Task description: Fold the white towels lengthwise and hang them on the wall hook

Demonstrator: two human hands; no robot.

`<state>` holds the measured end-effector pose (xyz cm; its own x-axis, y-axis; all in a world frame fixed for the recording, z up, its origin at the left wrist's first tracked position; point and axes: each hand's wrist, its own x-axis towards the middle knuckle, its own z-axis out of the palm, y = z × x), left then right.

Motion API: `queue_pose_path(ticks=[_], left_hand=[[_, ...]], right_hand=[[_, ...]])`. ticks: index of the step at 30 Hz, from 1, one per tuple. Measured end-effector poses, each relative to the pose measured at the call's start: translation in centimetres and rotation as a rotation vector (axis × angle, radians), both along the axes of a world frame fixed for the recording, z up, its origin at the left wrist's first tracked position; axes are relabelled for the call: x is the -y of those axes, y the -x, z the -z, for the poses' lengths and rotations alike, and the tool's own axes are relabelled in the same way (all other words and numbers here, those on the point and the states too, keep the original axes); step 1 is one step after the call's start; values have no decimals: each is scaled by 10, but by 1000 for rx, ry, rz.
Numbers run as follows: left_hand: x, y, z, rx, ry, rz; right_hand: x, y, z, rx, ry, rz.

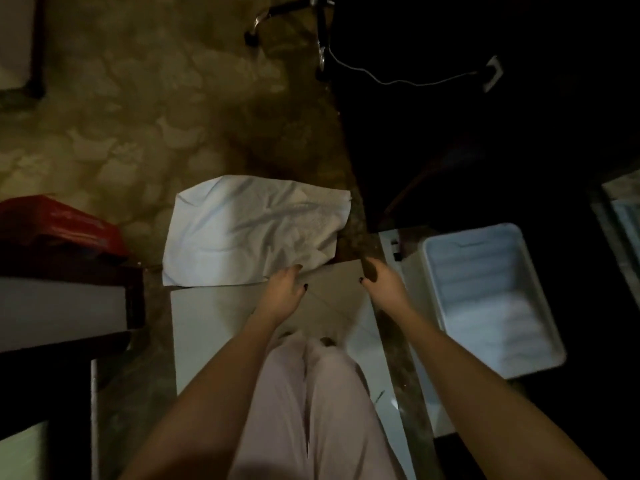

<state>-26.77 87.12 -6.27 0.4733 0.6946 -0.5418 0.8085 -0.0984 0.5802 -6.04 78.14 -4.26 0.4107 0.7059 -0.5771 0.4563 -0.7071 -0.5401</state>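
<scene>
White towel (242, 233) spread open on the floor at centre: soft cloth, rumpled, creased in long folds, roughly rectangular, near right corner curled up. Under its far part a mottled, stone-patterned floor (138, 116); at its near edge smooth pale tiles (207, 323).

Left hand (282, 289) low over the tiles, fingers relaxed and stretched forward, fingertips touching the towel's near right edge (no pinch to be made out). Right hand (379, 284) apart from the left, just right of the towel, fingers loosely curled, nothing seen in them.

To the right, a white plastic bin (485, 299), rectangular, round-cornered, ribbed inside. At the left, a glossy red packet (59, 223). Far off, a thin white cable (398, 79) trailing across dark floor. Dim room, deep shadow on the right.
</scene>
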Motion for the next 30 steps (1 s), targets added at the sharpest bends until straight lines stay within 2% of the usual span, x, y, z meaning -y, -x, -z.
queue_pose_path(ticks=[5,10,14,19,22,24,27,30], left_hand=[[-53,-40,141,-17,-52,170],[-114,-74,280,-54,-125,357],[-150,-93,365,-74,-98,474],[-181,-102,447,-128,-55,583],[-189,-106,473,-167,5,558],[-196,-108,475,-138,102,507],[-202,-103,454,53,231,370],[-199,-83,402,271,293,139]], right_hand=[[-46,-27,142,-52,92,-68],[-80,-35,292,-3,-61,-127],[-103,-48,392,-34,-82,-193],[-122,-75,482,95,-106,-386],[-118,-80,511,212,-140,-508],[-115,-78,521,244,-290,-480],[-119,-72,518,290,-430,-401],[-127,-62,484,247,-398,-290]])
